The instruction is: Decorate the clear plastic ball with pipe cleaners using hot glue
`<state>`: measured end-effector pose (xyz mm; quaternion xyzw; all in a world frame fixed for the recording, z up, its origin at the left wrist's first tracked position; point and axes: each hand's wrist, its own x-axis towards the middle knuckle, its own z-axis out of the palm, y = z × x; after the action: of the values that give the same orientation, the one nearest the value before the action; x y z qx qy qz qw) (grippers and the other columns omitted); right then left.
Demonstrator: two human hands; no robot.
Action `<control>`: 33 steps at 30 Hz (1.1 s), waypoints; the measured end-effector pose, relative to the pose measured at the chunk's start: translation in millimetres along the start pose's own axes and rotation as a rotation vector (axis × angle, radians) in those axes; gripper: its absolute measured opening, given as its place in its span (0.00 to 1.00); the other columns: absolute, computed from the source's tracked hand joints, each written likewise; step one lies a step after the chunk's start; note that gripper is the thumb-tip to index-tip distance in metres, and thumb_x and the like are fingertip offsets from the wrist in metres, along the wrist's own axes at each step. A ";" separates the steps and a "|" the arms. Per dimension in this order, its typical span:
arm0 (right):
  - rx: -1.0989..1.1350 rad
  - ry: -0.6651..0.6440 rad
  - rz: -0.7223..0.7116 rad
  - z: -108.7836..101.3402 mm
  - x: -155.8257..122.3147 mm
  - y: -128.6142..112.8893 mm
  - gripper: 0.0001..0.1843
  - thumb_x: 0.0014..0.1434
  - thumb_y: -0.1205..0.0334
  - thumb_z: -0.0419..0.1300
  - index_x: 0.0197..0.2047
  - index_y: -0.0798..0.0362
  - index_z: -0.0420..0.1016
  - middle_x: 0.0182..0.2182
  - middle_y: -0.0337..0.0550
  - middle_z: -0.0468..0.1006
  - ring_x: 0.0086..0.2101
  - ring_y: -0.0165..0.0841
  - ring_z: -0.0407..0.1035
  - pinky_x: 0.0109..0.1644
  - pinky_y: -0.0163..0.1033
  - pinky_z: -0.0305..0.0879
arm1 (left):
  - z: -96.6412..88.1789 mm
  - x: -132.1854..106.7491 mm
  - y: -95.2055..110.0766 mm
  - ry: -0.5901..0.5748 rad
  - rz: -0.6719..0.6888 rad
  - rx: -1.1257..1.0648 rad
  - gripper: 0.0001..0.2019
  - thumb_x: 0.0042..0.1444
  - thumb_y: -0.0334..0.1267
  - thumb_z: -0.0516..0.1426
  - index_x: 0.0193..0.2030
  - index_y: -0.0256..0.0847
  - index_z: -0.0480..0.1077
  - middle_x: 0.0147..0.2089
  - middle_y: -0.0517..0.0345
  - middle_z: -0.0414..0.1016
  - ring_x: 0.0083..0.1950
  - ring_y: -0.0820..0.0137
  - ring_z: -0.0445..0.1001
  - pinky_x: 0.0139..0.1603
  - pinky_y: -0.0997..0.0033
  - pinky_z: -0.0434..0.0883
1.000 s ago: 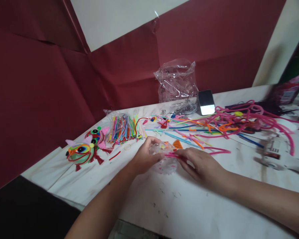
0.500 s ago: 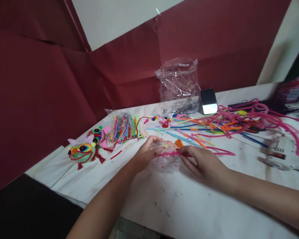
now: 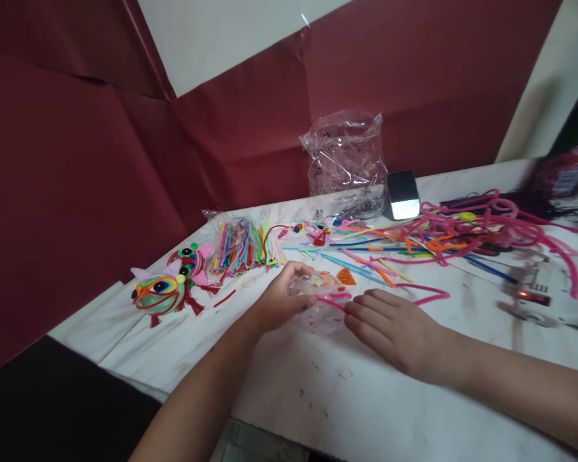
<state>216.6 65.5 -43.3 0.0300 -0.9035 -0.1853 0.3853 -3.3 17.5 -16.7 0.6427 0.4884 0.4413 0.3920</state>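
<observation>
Left hand [image 3: 286,298]: grip curled around the left side of a translucent, rounded clear-plastic piece [image 3: 324,323] with small coloured bits. It's low over the white marbled tabletop [image 3: 366,398], between the hands. Can't tell if the bits sit inside or on the surface.

Right hand [image 3: 399,330]: fingers together and nearly straight, tips at the piece's right edge by a bright-pink fuzzy strip [image 3: 336,305] lying across it. Can't tell if that grip is pinching anything. Orange fan-shaped piece [image 3: 346,277] just behind.

Containers:
- Clear plastic bag of multicoloured pipe cleaners [image 3: 241,247], lying flat, left of centre. Film shows at its left end; can't make out where it stops on the right.
- Large crinkled clear plastic bag [image 3: 344,151], upright against the dark-red wall covering [image 3: 250,135]. Dark printing low down; grey wiry bundle [image 3: 363,208] at its base, can't tell if in or under it.
- Glossy pink printed packet [image 3: 566,176], far right, barcode label. Contents not visible; dark stringy strands [image 3: 515,204] beside it.

Loose: tangled heap of mostly pink pipe cleaners [image 3: 503,224], back right. White glue-gun-like tool [image 3: 542,298] in front of it, orange light glowing. Two colourful animal-head figures with red tassels [image 3: 161,295] on the left.
</observation>
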 end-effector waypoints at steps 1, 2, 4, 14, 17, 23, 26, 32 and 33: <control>-0.006 -0.007 -0.019 -0.7 0.5 -0.6 0.16 0.63 0.76 0.42 0.38 0.61 0.70 0.31 0.52 0.79 0.31 0.38 0.70 0.35 0.45 0.66 | 0.1 0.0 0.1 0.001 0.006 0.003 0.19 0.46 0.36 0.60 0.45 0.41 0.60 0.51 0.53 0.65 0.56 0.60 0.64 0.51 0.66 0.63; -0.003 -0.015 -0.025 -0.9 0.6 -1.1 0.16 0.63 0.76 0.42 0.38 0.61 0.71 0.31 0.52 0.79 0.30 0.38 0.70 0.35 0.45 0.66 | 0.2 0.0 0.2 0.001 0.008 0.005 0.19 0.46 0.36 0.60 0.45 0.41 0.60 0.50 0.53 0.65 0.56 0.60 0.64 0.52 0.65 0.63; 0.006 -0.029 -0.003 0.2 -0.1 -1.3 0.16 0.63 0.75 0.42 0.39 0.61 0.71 0.31 0.52 0.79 0.31 0.37 0.70 0.35 0.45 0.67 | 0.5 -0.3 0.7 -0.001 0.003 0.004 0.19 0.46 0.35 0.60 0.45 0.41 0.60 0.48 0.54 0.66 0.56 0.61 0.64 0.53 0.65 0.62; -0.024 0.005 0.121 5.6 -3.8 2.1 0.14 0.63 0.74 0.45 0.44 0.63 0.71 0.31 0.53 0.78 0.32 0.37 0.71 0.34 0.42 0.70 | 0.3 -1.8 -0.2 -0.007 0.018 0.021 0.19 0.46 0.36 0.61 0.44 0.42 0.60 0.49 0.55 0.67 0.53 0.62 0.66 0.51 0.67 0.63; 0.010 0.011 0.193 5.9 -3.6 0.8 0.14 0.64 0.72 0.45 0.44 0.60 0.71 0.31 0.52 0.78 0.31 0.35 0.71 0.32 0.40 0.70 | 1.6 -1.5 -0.5 0.002 -0.018 0.023 0.19 0.47 0.39 0.61 0.44 0.43 0.60 0.49 0.55 0.66 0.50 0.63 0.67 0.48 0.68 0.65; 0.115 0.002 0.290 9.3 -3.4 -0.8 0.12 0.64 0.71 0.46 0.44 0.58 0.68 0.30 0.49 0.77 0.30 0.35 0.71 0.32 0.39 0.69 | 6.2 -2.4 3.5 0.078 -0.014 0.123 0.21 0.45 0.45 0.62 0.43 0.42 0.60 0.50 0.54 0.65 0.50 0.63 0.67 0.49 0.65 0.64; 0.188 0.013 0.420 12.8 -4.5 -1.1 0.08 0.63 0.69 0.47 0.40 0.54 0.66 0.28 0.45 0.77 0.27 0.33 0.71 0.29 0.37 0.67 | 6.8 -2.7 6.0 0.063 -0.024 0.103 0.21 0.45 0.45 0.62 0.43 0.42 0.60 0.49 0.54 0.65 0.48 0.63 0.68 0.47 0.66 0.65; 0.244 -0.001 0.560 14.0 -4.4 0.8 0.07 0.63 0.65 0.47 0.33 0.51 0.61 0.24 0.40 0.73 0.22 0.31 0.69 0.24 0.33 0.63 | 1.1 -1.5 1.1 0.029 -0.058 0.067 0.23 0.46 0.43 0.62 0.47 0.41 0.60 0.43 0.57 0.68 0.40 0.67 0.69 0.39 0.71 0.65; 0.251 -0.003 0.560 14.0 -4.5 1.3 0.07 0.63 0.65 0.47 0.32 0.51 0.61 0.23 0.40 0.73 0.22 0.30 0.68 0.24 0.33 0.63 | -0.2 -1.1 -0.4 0.028 -0.059 0.063 0.23 0.46 0.42 0.62 0.47 0.41 0.61 0.43 0.57 0.69 0.40 0.67 0.69 0.38 0.72 0.65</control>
<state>210.0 71.9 -54.8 -0.1730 -0.8931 0.0413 0.4133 -3.7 16.5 -17.1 0.6338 0.5264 0.4229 0.3775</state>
